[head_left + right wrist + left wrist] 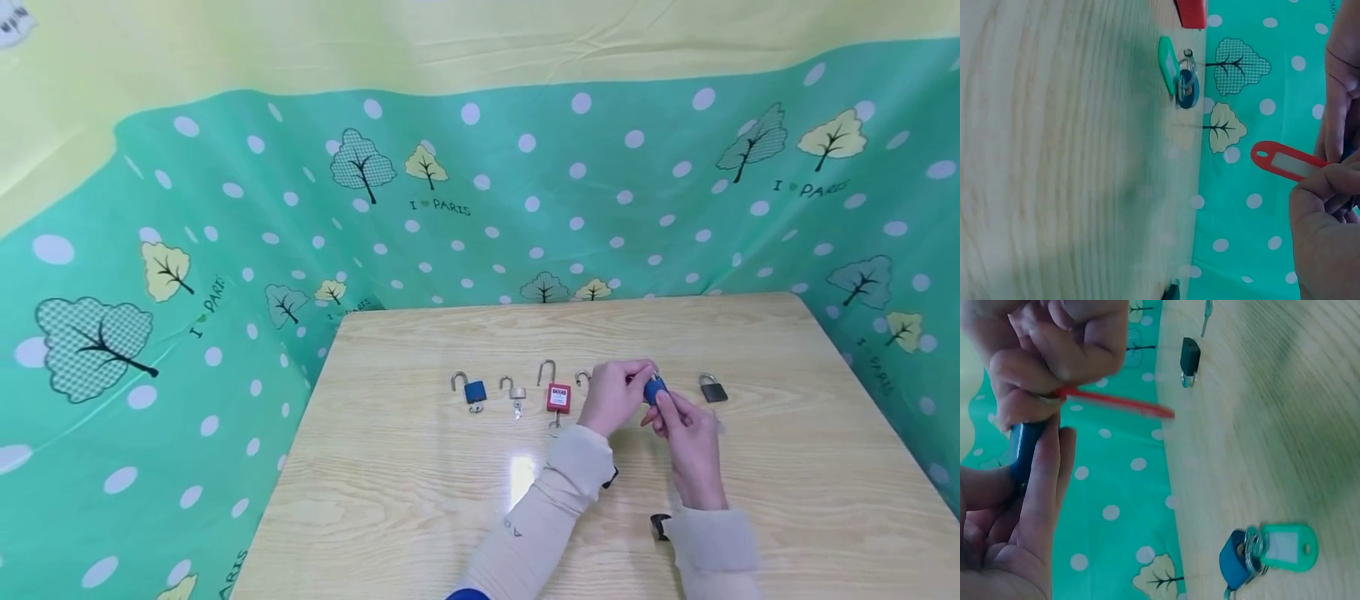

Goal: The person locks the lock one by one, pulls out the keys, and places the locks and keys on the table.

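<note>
Both hands meet over the right half of the table, around a blue padlock (655, 389). My left hand (617, 396) grips it at the shackle end, fingertips close to the metal loop. At the lower end, my right hand (693, 433) pinches the body with its thumb along it. A red key tag (1288, 164) sticks out from the right hand's curled fingers, and a bit of metal ring shows beside it in the left wrist view. The fingers hide the key and keyhole. Beside the left hand lies another blue padlock (1235, 559) with a green tag (1289, 547).
Left of the hands, a blue padlock (476, 392), a small silver padlock (517, 392) and a red padlock (558, 398) lie in a row, shackles open and keys attached. On the right is a black padlock (714, 392). A polka-dot curtain (525, 208) surrounds the wooden table (375, 500).
</note>
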A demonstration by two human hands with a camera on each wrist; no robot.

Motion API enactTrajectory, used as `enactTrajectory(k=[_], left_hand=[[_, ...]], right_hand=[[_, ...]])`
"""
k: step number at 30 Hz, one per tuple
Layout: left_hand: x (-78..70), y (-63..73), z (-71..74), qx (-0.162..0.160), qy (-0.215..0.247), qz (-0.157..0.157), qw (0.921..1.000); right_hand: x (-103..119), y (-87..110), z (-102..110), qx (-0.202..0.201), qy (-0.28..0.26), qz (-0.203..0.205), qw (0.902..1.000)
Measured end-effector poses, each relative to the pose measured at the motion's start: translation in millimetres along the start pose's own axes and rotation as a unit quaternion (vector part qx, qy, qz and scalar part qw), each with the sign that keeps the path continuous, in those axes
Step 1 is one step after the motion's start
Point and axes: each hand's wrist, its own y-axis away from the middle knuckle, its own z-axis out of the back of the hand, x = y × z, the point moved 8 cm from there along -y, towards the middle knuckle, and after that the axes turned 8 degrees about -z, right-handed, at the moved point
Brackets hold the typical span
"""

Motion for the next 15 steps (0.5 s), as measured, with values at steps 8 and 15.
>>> enactTrajectory(k=[8,15], left_hand=[[1.1,1.5,-3.4,0.017,0.030,0.011,0.9994],[7.7,4.3,-7.7,0.054,0.069,0.044,0.9952]], right_hand=[[-0.3,0.9,3.0,-0.010,0.000,0.001,0.9999],[2.4,-2.3,2.8,-0.001,0.000,-0.003,1.0000]])
